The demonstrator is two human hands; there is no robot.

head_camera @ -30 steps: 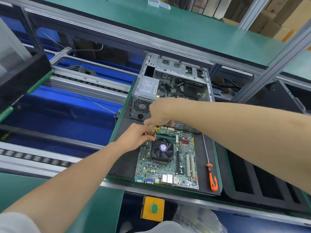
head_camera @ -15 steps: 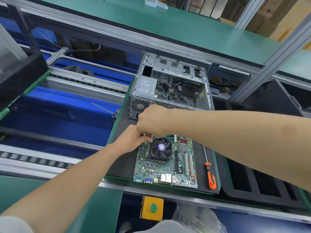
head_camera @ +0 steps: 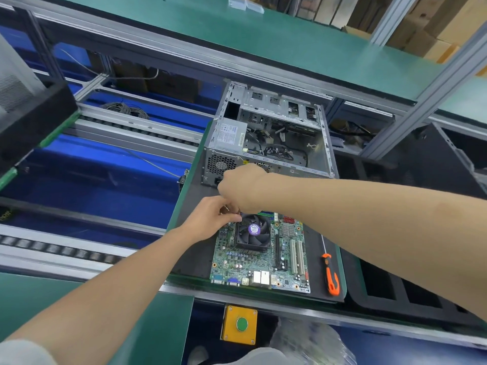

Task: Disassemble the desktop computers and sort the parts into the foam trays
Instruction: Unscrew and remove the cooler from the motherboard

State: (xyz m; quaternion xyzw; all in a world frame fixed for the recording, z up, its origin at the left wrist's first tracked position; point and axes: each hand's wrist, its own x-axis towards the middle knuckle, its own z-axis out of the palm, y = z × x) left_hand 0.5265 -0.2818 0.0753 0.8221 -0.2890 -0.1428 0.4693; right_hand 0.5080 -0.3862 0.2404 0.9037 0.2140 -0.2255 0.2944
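A green motherboard (head_camera: 263, 262) lies flat on the black mat (head_camera: 195, 233), with a black CPU fan (head_camera: 253, 231) on it. Behind it stands the opened grey computer case (head_camera: 320, 143), its power supply (head_camera: 228, 135) at the left and loose cables inside. My left hand (head_camera: 210, 219) is at the fan's far-left corner, fingers curled and pinching a small metal part there. My right hand (head_camera: 242, 188) hovers just above it, knuckles up and fingers curled downward. Its fingertips are hidden, so what they hold does not show.
An orange-handled screwdriver (head_camera: 330, 275) lies right of the board. A black foam tray (head_camera: 382, 293) with compartments sits further right, another black tray (head_camera: 31, 111) at the far left. A yellow box with a green button (head_camera: 239, 324) hangs below the front rail. Roller conveyors run at the left.
Both hands have slid left along the board's far edge, from the memory slots to the fan's far-left corner. The case now shows more fully behind them.
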